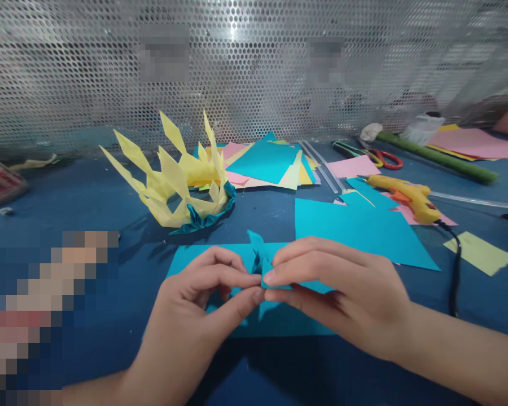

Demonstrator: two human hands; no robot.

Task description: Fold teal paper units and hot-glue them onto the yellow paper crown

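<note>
Between my two hands is a small folded piece of blue paper (pixel 257 243), its pointed tip sticking up above my fingers. My left hand (pixel 207 304) pinches it from the left with thumb and forefinger. From the right, my right hand (pixel 342 282) pinches the same piece, fingertips almost touching those of the left. The lower part of the fold is hidden behind my fingers. Under both hands lies a flat blue sheet (pixel 296 324). Beyond my left hand stands a crown of folded yellow paper (pixel 173 169), with crumpled blue paper along its near right rim.
A yellow glue gun (pixel 423 203) with a black cord lies at the right, beside a larger blue sheet (pixel 355 228). Behind are stacked coloured papers (pixel 265 160), clear glue sticks (pixel 322 169), red-handled scissors (pixel 389 159) and a green stem (pixel 440 155). A perforated metal panel (pixel 245 73) closes the back.
</note>
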